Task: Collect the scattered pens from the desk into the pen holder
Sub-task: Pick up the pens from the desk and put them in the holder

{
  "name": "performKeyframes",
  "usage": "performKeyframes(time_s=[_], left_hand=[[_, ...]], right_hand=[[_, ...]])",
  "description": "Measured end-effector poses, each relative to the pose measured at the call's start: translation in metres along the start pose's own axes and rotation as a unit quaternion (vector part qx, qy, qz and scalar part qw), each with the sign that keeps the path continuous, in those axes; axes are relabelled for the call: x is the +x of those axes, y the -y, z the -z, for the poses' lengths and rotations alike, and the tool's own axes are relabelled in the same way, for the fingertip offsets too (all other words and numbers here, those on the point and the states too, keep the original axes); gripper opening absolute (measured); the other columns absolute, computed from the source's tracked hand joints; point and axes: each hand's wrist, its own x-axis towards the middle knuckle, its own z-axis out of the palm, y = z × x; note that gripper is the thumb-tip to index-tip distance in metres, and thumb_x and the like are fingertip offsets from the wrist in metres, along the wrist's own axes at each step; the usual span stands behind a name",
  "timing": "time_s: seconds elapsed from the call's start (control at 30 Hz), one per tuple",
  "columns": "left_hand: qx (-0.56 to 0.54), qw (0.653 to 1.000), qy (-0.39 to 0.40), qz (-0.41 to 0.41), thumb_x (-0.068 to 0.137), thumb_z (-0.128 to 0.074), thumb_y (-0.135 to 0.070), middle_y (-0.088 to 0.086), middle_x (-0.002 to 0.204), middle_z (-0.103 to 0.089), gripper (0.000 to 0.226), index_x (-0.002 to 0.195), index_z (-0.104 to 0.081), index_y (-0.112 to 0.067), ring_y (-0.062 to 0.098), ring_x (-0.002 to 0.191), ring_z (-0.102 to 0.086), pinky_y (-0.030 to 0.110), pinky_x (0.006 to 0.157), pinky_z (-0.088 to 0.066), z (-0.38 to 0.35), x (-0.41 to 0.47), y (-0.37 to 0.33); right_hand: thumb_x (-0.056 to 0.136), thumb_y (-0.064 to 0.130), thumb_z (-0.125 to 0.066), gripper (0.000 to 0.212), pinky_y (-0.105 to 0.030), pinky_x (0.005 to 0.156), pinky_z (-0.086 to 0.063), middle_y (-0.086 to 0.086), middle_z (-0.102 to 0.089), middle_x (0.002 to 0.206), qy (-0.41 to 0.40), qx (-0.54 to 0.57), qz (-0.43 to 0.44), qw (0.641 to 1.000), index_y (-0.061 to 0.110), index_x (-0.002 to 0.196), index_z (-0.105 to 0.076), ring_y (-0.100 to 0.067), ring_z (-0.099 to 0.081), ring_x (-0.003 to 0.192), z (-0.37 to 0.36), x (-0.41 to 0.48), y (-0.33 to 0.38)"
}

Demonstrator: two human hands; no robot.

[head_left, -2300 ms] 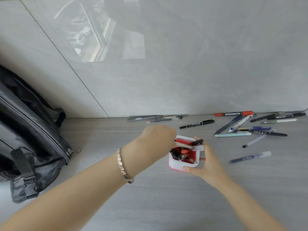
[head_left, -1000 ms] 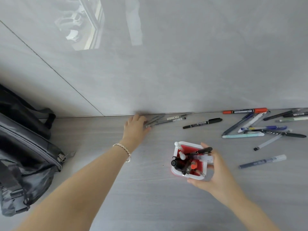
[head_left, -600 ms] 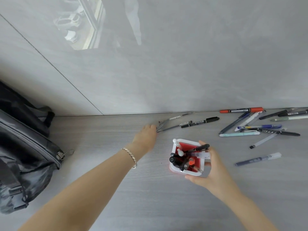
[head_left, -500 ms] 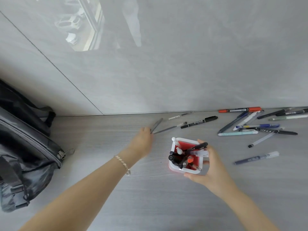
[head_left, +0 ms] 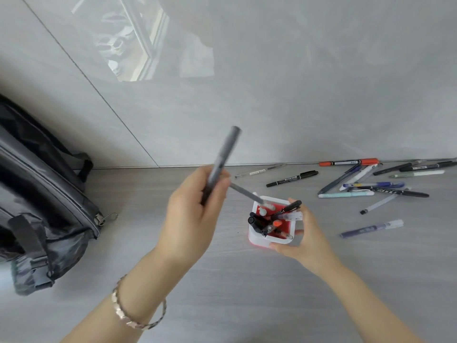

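**Two grey pens lifted, holder steadied**

While I watch the centre of the frame, my left hand [head_left: 191, 219] is closed around two grey pens [head_left: 222, 159]: one points up toward the wall, the other slants down to the right with its tip at the rim of the pen holder [head_left: 268, 240]. My right hand [head_left: 304, 237] is wrapped around the holder's right side, fingers closed on it as it stands on the tabletop [head_left: 247, 293], already holding several pens. More scattered pens [head_left: 371, 189] lie at the right by the wall, a black marker [head_left: 291, 178] among them. A dark backpack [head_left: 37, 194] sits at the left edge.
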Motion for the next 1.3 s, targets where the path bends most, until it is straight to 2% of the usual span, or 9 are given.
performKeyframes(time_s=[0.27, 0.33, 0.4, 0.53, 0.63, 0.77, 0.87, 1.0, 1.3], left_hand=[[0.134, 0.975, 0.172, 0.043, 0.09, -0.051, -0.018, -0.006, 0.061, -0.047, 0.016, 0.08, -0.058, -0.008, 0.012, 0.056, -0.047, 0.014, 0.055, -0.041, -0.06, 0.003, 0.025], [0.154, 0.967, 0.2, 0.041, 0.089, -0.053, -0.018, 0.001, 0.073, -0.046, 0.016, 0.084, -0.06, -0.005, 0.026, 0.066, -0.051, 0.039, 0.066, -0.05, -0.073, 0.0, 0.026], [0.136, 0.967, 0.209, 0.054, 0.087, -0.056, -0.023, 0.001, 0.076, -0.044, 0.016, 0.089, -0.059, -0.007, 0.024, 0.068, -0.049, 0.039, 0.065, -0.047, -0.075, -0.001, 0.022], [-0.14, 0.951, 0.191, 0.199, 0.087, -0.041, -0.019, -0.007, 0.06, -0.042, 0.019, 0.093, -0.058, -0.024, 0.005, 0.049, -0.036, 0.02, 0.048, -0.031, -0.061, -0.005, 0.014], [-0.345, 0.875, 0.175, 0.292, 0.083, -0.03, -0.003, 0.001, 0.066, -0.037, 0.037, 0.098, -0.061, -0.017, 0.008, 0.048, -0.033, 0.02, 0.045, -0.027, -0.046, -0.008, 0.018], [-0.506, 0.787, 0.161, 0.314, 0.087, -0.033, 0.001, -0.001, 0.07, -0.049, 0.035, 0.105, -0.06, -0.01, 0.01, 0.054, -0.048, 0.02, 0.052, -0.046, -0.03, -0.013, 0.023], [-0.49, 0.816, 0.119, 0.282, 0.081, -0.047, -0.009, -0.002, 0.072, -0.058, 0.021, 0.095, -0.062, -0.015, 0.013, 0.066, -0.06, 0.03, 0.071, -0.059, -0.027, -0.016, 0.025], [-0.379, 0.906, 0.048, 0.183, 0.087, -0.048, -0.01, -0.013, 0.082, -0.071, 0.019, 0.086, -0.065, -0.019, 0.01, 0.086, -0.067, 0.031, 0.089, -0.055, -0.034, -0.012, 0.024], [-0.194, 0.977, 0.023, 0.088, 0.079, -0.061, 0.006, -0.008, 0.077, -0.068, 0.048, 0.092, -0.05, -0.039, 0.006, 0.076, -0.066, 0.021, 0.075, -0.051, -0.067, -0.022, 0.035]], right_hand=[[0.059, 0.002, -0.083, 0.066, -0.005, 0.071, -0.048, 0.016, -0.054, 0.107, -0.013, -0.003, 0.003, 1.0, 0.022, 0.109, -0.044, 0.015, -0.059, 0.083, 0.001, 0.001, -0.006], [0.059, 0.005, -0.083, 0.07, -0.008, 0.073, -0.047, 0.017, -0.053, 0.11, -0.014, 0.0, 0.004, 1.0, 0.022, 0.114, -0.043, 0.013, -0.057, 0.088, 0.001, 0.002, -0.006], [0.058, 0.006, -0.084, 0.073, -0.012, 0.075, -0.047, 0.02, -0.051, 0.11, -0.016, 0.003, 0.007, 1.0, 0.021, 0.117, -0.042, 0.011, -0.057, 0.089, 0.001, 0.003, -0.008], [0.058, 0.008, -0.084, 0.076, -0.022, 0.082, -0.051, 0.016, -0.049, 0.116, -0.018, 0.003, 0.008, 1.0, 0.021, 0.119, -0.041, -0.007, -0.059, 0.101, 0.0, 0.003, -0.012], [0.059, 0.005, -0.083, 0.068, -0.012, 0.072, -0.05, 0.014, -0.05, 0.114, -0.017, 0.013, 0.014, 1.0, 0.029, 0.109, -0.044, -0.008, -0.059, 0.099, 0.0, 0.003, -0.011], [0.061, 0.0, -0.081, 0.064, -0.007, 0.064, -0.049, 0.016, -0.049, 0.112, -0.012, 0.032, 0.025, 0.999, 0.035, 0.097, -0.043, -0.006, -0.061, 0.092, -0.001, 0.001, -0.006], [0.06, 0.0, -0.081, 0.063, -0.006, 0.063, -0.048, 0.017, -0.047, 0.113, -0.01, 0.037, 0.028, 0.999, 0.034, 0.099, -0.044, -0.005, -0.059, 0.092, -0.001, 0.001, -0.006], [0.059, 0.008, -0.084, 0.071, -0.017, 0.079, -0.05, 0.022, -0.049, 0.113, -0.013, 0.024, 0.02, 0.999, 0.037, 0.109, -0.042, -0.007, -0.059, 0.1, 0.0, 0.002, -0.007], [0.057, 0.013, -0.085, 0.075, -0.021, 0.086, -0.047, 0.028, -0.043, 0.113, -0.016, 0.001, 0.026, 1.0, 0.043, 0.108, -0.039, 0.001, -0.05, 0.106, 0.001, 0.002, -0.006]])
